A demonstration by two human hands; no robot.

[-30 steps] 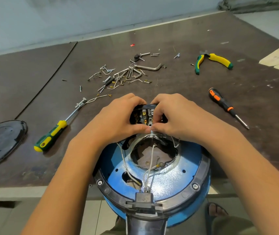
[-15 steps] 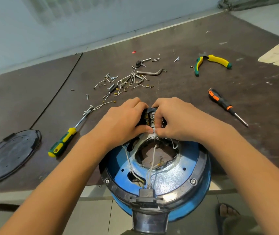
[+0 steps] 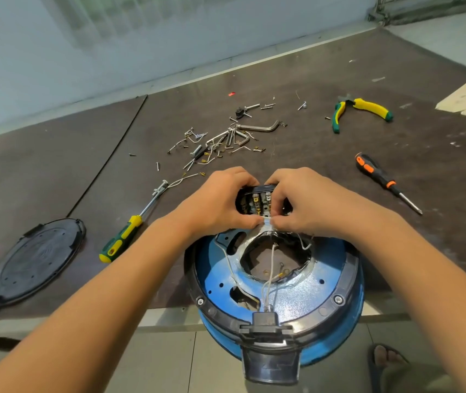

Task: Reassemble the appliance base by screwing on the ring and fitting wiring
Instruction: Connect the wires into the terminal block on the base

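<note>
since a second ago the camera has pulled back and swung a little, so the black lid and the green-and-yellow screwdriver sit further right in the picture, while both hands have stayed at the same spot on the far rim of the base.

head view: the blue appliance base (image 3: 297, 302) lies upside down at the near edge of the brown table (image 3: 56, 171), overhanging it, with the black ring (image 3: 348, 282) seated around its rim and screw heads showing in the ring at near left and near right. white wires (image 3: 269, 276) run from a black socket block (image 3: 265, 321) at the near rim up across the central opening. at the far rim a black terminal box (image 3: 255, 201) with brass tabs stands open between the hands. the left hand (image 3: 217, 202) curls around the box's left side, thumb and forefinger pressed together on a short white wire end (image 3: 267, 220); the right hand (image 3: 308, 202) pinches the same piece from the other side, its other fingers bent over the box. it seems to be a sleeved connector, though it is too small to be sure.

left of the base lie a black round lid (image 3: 33, 262) and a green-and-yellow screwdriver (image 3: 129, 228). beyond the hands is a scatter of screws and hex keys (image 3: 226, 137); to the right, green-and-yellow pliers (image 3: 362, 112) and an orange-and-black screwdriver (image 3: 384, 181).
</note>
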